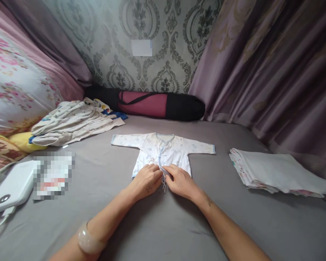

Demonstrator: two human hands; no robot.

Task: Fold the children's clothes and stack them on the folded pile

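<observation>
A small white baby shirt (163, 148) lies flat on the grey bed sheet (157, 217), sleeves spread to both sides. My left hand (146, 180) and my right hand (179, 181) rest side by side on its lower hem. Both hands have their fingers pinched on the thin tie strings (163, 183) at the shirt's front opening. A pale bangle (88, 241) sits on my left wrist.
A heap of unfolded baby clothes (73, 121) lies at the back left, a folded stack of white cloth (277, 172) at the right. A rolled mat in a black bag (157, 104) lies along the wall. A white power bank (11, 186) with cable and a floral pillow (13, 83) are at the left.
</observation>
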